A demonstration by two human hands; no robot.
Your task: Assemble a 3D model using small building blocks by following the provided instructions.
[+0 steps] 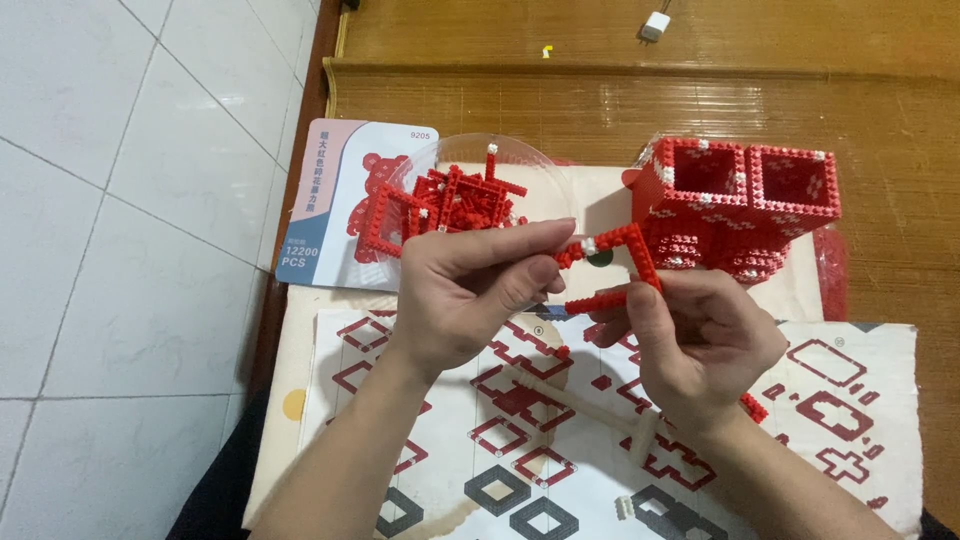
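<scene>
Both hands hold one thin red brick frame (612, 262) above the instruction sheet (850, 400): the left hand (470, 295) pinches its upper strip between thumb and fingers, the right hand (700, 340) is closed on its lower strip and side bar. The frame looks only one stud wide, so I judge a twist or uneven squeeze could snap a joint and scatter small bricks onto the sheet or off the table (600, 100) to the tiled floor (130, 250). The tall red hollow brick block (740, 205) stands just beyond the right hand and could be knocked. A clear round dish (545, 165) of red frame pieces sits behind the left hand. A pale pink and blue card (335, 205) with a red bear picture lies at the table's left edge
</scene>
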